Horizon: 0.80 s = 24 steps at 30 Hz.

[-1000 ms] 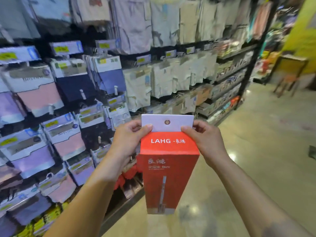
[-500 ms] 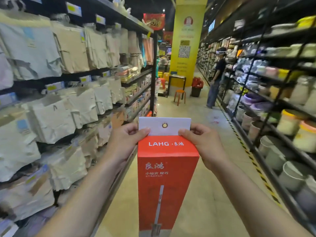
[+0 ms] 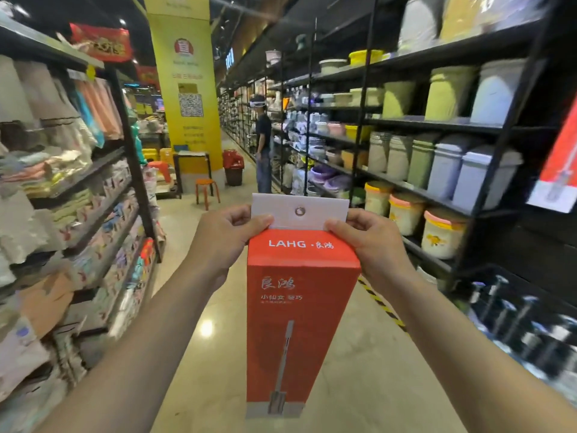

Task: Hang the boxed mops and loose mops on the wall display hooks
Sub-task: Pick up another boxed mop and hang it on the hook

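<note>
I hold a tall red boxed mop (image 3: pixel 296 310) upright in front of me, its white hang tab with a metal eyelet at the top. My left hand (image 3: pixel 223 242) pinches the tab's left corner and my right hand (image 3: pixel 370 245) pinches its right corner. Another red boxed mop (image 3: pixel 559 170) hangs at the far right edge, partly cut off by the frame.
An aisle runs ahead between a left shelf of folded textiles (image 3: pixel 78 189) and a right black shelf of plastic bins (image 3: pixel 443 157). A person (image 3: pixel 263 145) stands far down the aisle by the right shelf. An orange stool (image 3: pixel 206 189) and a yellow pillar (image 3: pixel 187 89) lie beyond.
My view has swung right, from the textile shelf to looking down the aisle toward the right shelving. Both hands keep the same hold on the box.
</note>
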Each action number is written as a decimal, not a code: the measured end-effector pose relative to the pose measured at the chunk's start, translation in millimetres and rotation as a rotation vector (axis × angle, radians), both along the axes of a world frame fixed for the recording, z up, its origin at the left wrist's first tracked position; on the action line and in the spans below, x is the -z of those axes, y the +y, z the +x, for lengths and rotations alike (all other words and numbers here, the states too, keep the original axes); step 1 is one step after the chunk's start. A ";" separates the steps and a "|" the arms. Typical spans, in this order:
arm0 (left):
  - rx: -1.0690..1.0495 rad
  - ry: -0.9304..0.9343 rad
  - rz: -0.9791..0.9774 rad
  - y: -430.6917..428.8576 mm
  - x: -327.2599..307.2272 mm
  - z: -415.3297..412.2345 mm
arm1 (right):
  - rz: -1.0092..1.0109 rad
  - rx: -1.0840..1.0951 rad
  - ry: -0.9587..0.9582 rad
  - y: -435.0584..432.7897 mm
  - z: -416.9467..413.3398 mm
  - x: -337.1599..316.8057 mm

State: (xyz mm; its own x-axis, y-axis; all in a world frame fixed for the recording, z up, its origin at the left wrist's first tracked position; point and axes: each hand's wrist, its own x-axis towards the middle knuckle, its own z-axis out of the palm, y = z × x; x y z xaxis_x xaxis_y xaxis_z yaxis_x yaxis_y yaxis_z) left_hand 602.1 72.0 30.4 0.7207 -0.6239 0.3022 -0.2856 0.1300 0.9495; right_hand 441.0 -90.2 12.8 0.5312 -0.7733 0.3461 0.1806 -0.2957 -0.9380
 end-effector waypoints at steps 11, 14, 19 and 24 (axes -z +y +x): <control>0.221 -0.043 0.003 -212.4 -2.9 19.8 | 0.000 0.155 -0.009 -165.4 -22.4 -12.3; 0.250 -0.047 0.009 -274.7 -3.9 17.0 | -0.004 0.187 0.018 -221.7 -29.4 -15.6; 0.323 -0.037 0.011 -374.6 -4.9 8.3 | -0.016 0.285 0.028 -310.2 -44.4 -16.4; 0.424 -0.050 0.018 -470.2 -10.2 -3.8 | 0.011 0.375 0.004 -386.5 -65.9 -17.5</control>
State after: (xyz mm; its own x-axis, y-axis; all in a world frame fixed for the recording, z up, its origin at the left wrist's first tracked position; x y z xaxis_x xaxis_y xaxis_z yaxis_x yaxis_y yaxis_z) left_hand 598.3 -398.2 40.6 0.3837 -0.8675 0.3165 -0.2557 0.2295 0.9391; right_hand 375.1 -476.8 30.3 0.2118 -0.9179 0.3356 0.0585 -0.3309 -0.9418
